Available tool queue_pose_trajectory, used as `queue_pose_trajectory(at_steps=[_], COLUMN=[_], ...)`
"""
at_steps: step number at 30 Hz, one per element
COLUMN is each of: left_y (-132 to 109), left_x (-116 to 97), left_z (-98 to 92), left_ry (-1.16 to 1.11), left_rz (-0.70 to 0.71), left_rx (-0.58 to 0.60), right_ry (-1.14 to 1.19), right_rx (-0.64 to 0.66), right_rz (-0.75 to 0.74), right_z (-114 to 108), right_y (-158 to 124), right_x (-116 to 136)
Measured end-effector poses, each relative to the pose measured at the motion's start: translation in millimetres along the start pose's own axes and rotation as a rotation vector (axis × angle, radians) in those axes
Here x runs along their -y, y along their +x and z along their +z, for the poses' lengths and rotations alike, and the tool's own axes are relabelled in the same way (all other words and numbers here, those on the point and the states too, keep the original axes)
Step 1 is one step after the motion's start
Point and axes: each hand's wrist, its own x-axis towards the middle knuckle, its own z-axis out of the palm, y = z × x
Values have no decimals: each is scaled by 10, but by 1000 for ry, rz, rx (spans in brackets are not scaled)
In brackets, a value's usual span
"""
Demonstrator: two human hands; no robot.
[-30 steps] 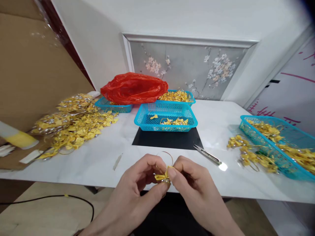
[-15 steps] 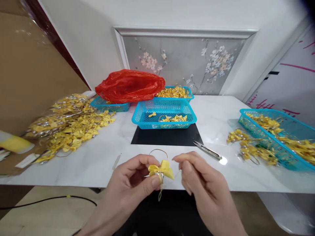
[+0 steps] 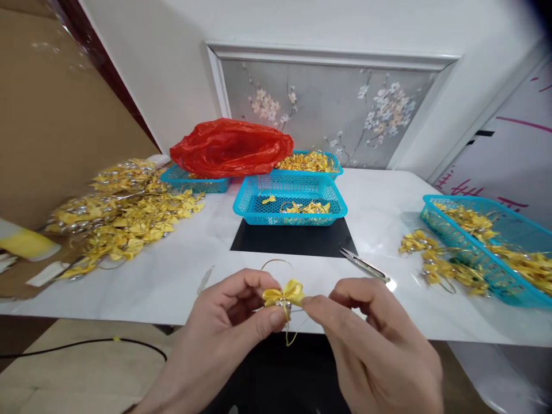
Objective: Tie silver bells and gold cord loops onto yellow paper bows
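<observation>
My left hand (image 3: pixel 235 322) pinches a yellow ribbon bow (image 3: pixel 290 292) with silver beads at its centre, between thumb and fingers. A thin yellow cord (image 3: pixel 291 343) hangs in a loop beneath the bow and runs toward my right hand (image 3: pixel 371 339). The right index fingertip is at the bow's right edge, and the other fingers are curled in; a thin strand passes at these fingers, their grip partly hidden. A curved cord (image 3: pixel 277 261) arches above the bow. Small scissors (image 3: pixel 364 265) lie beyond the right hand on the white table.
Ahead, a blue basket (image 3: pixel 290 219) with a few bows stands on a black mat (image 3: pixel 293 240). Behind it are a red plastic bag (image 3: pixel 233 149) and another filled basket (image 3: pixel 338 164). Beaded yellow bows (image 3: pixel 133 227) are heaped left; a blue basket (image 3: pixel 509 276) with bows stands right.
My right hand has moved left and turned, bringing its index fingertip to the bow's edge. The cord loop beneath the bow has swung slightly right. My left hand keeps its hold.
</observation>
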Motion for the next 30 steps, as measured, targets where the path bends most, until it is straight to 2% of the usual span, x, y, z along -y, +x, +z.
queue_pose_trajectory(at_steps=[8,22,30], left_y=[-2,11,5], left_x=[-26,-29,-80], left_z=[32,15,75], left_ry=[-34,19,143], left_rz=[3,11,79], left_rx=[27,43,-9], right_ry=[-69,-57,-92], right_rx=[-71,-50,-66], right_rz=[-99,-145,-173], right_z=[38,44,72], right_y=[39,37,18], right_x=[-10,-50,-83])
